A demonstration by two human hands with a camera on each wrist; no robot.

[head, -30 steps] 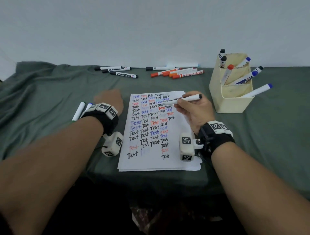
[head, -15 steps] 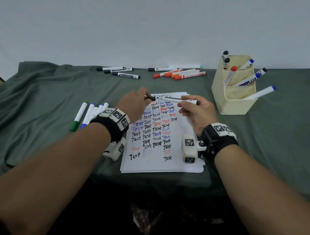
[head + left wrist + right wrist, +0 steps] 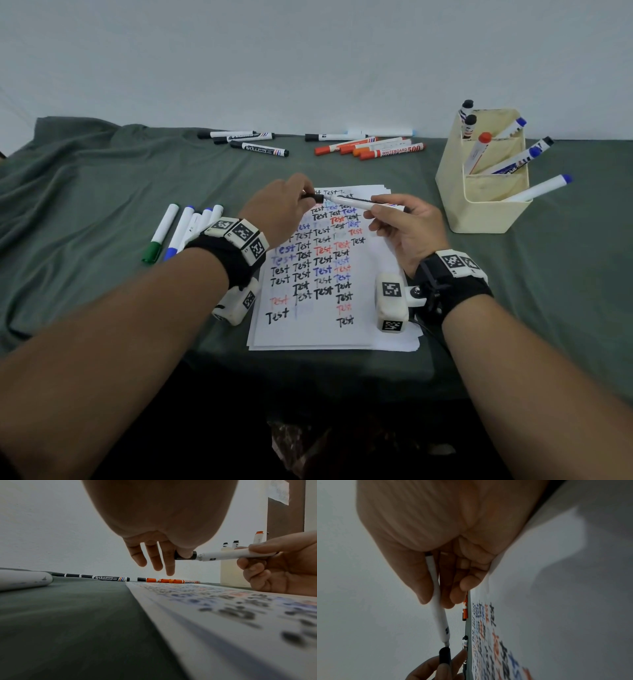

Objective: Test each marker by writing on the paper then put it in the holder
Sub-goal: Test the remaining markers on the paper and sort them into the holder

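Above the paper's [image 3: 329, 308] 12 o'clock edge, the right hand [image 3: 407, 233] grips a white marker [image 3: 363, 202]; the left hand [image 3: 277, 209] pinches its black cap [image 3: 314, 197], tip hidden. The holder [image 3: 486, 209] stands at 2 o'clock, open counter [image 3: 565, 274] around it.

Bare green cloth [image 3: 394, 171] lies open between the paper [image 3: 322, 329] and the cream holder [image 3: 452, 192], whose slots are crowded by leaning markers [image 3: 513, 164] blocking its top.
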